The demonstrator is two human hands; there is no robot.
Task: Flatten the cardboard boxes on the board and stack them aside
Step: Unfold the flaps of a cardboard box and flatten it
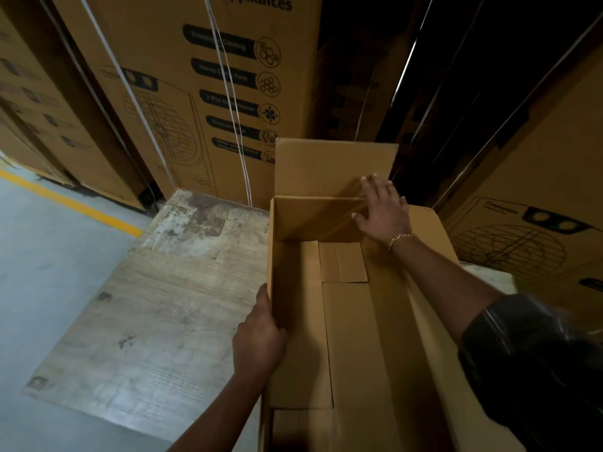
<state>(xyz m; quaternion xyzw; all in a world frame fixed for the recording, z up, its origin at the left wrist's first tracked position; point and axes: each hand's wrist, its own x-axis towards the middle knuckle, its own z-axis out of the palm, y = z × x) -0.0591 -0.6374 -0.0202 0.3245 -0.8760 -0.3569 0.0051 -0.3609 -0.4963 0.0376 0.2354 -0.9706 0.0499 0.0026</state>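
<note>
The left hand (261, 334) enters from the lower middle on a bare forearm. It grips the top edge of the left wall of the box (352, 353) — thumb up along the outside, the other fingers curled over to the inside. The right arm stretches forward from the lower right, nearly straight, its dark sleeve (522, 337) bunched at the elbow and the forearm bare. A thin gold-coloured bracelet (399, 238) sits at the wrist. The right hand (383, 210) is palm down with fingers (375, 187) straight and spread — blurred, so contact with the cardboard below cannot be told.
</note>
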